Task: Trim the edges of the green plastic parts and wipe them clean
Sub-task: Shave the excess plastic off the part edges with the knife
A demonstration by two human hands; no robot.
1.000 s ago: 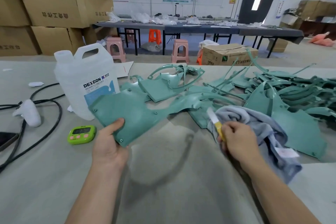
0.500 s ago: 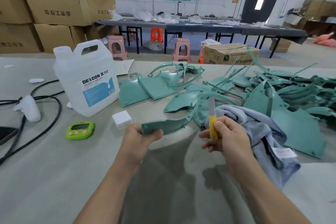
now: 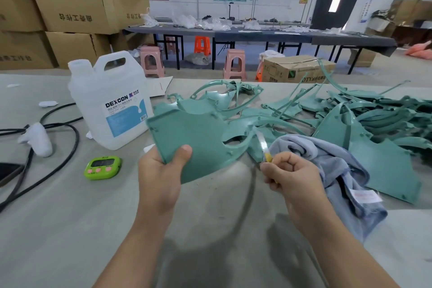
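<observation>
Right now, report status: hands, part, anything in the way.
Left hand grips green part, held up. Right hand holds yellow-handled blade near its edge. Grey cloth beside right hand, not blocking.

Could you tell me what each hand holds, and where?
Left hand: green part, by its lower left edge. Right hand: knife, by its yellow handle.

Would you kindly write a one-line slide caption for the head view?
Left hand grips a green plastic part while right hand holds a yellow-handled knife near its edge.
</observation>
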